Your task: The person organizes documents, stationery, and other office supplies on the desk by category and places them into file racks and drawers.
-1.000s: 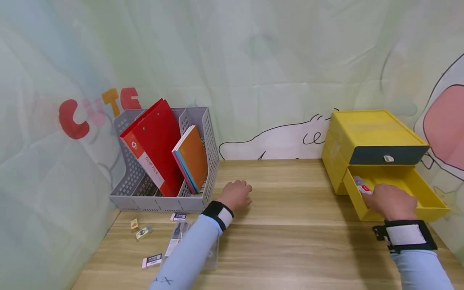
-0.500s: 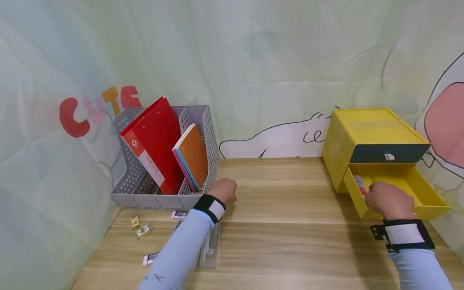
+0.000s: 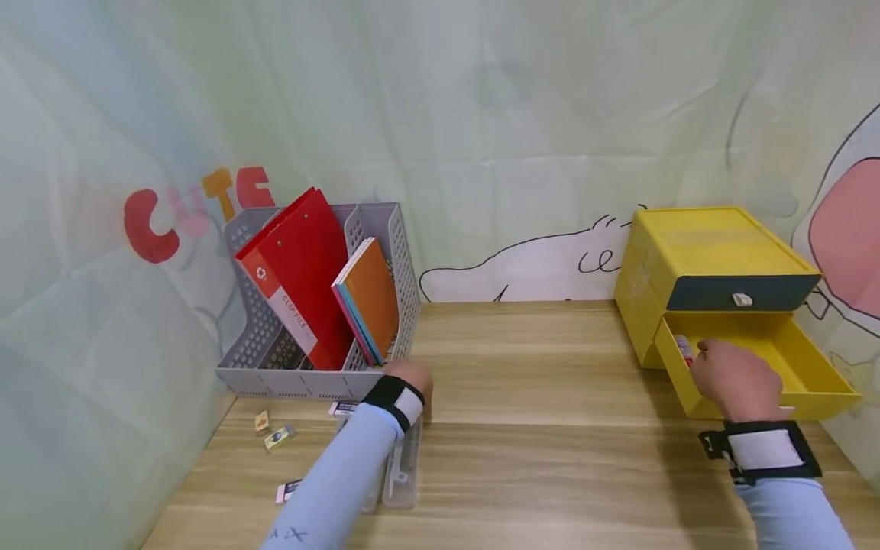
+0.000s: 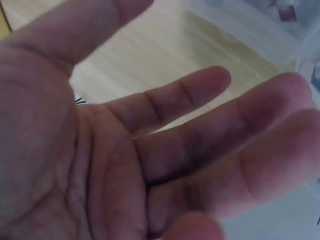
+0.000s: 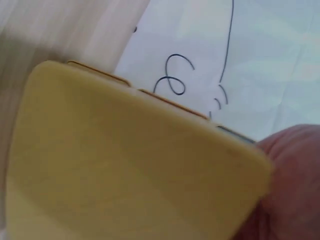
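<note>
While the right hand [image 3: 737, 380] covers part of one open yellow drawer [image 3: 814, 406] near the worktop's [image 3: 522, 458] right edge, its fingertips are hidden, grip impossible to tell; one tube [image 3: 684, 347] half-shows inside! Left hand [image 3: 409, 380], fingers loose and free, beside a sleeve-blocked clear case [image 3: 402, 477]. Four small blocks [image 3: 278, 438] toward the left edge, one partly covered!

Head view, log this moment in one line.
left hand: holding nothing, near case | right hand: at lower drawer, grip unclear | lower drawer: pulled out | folder: in rack
</note>
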{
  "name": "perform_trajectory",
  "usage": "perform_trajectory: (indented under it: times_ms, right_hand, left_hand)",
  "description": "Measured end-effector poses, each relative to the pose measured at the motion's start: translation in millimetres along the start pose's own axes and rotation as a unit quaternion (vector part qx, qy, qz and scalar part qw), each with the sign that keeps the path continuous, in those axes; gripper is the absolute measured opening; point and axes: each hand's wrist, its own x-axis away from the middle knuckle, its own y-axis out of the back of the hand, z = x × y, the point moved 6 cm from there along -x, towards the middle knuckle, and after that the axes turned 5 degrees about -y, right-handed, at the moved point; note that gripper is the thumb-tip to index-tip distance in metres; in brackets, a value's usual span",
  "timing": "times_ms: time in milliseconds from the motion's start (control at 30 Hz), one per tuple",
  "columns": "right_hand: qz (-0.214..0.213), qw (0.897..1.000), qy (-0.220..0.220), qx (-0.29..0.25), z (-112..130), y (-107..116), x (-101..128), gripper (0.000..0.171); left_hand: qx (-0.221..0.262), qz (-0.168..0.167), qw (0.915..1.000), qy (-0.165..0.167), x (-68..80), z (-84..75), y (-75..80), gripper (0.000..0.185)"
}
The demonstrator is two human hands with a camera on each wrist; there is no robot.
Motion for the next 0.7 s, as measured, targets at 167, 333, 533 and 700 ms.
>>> perform_trajectory:
  times_ms: [167, 333, 533, 700]
  right_hand:
    - [-0.083, 0.996, 0.034, -0.027, 18.6, 13.3, 11.1, 0.028]
    - [-0.119, 0.99, 0.071, -0.033, 43.9, 19.2, 22.9, 0.032]
    - [-0.137, 0.985, 0.103, -0.026, 72.0, 12.8, 35.2, 0.035]
    - [-0.095, 0.987, 0.128, -0.019, 87.1, -6.1, 39.1, 0.037]
  left_hand:
    - [-0.027, 0.045, 0.9985, 0.011, -4.3, -2.1, -8.0, 0.046]
    - [-0.054, 0.068, 0.9962, 0.012, -4.9, -3.8, -9.8, 0.048]
    - [-0.028, 0.028, 0.9989, -0.026, 1.0, -5.3, -6.9, 0.03]
    - [0.031, 0.011, 0.9986, -0.042, 2.9, -8.5, -6.5, 0.031]
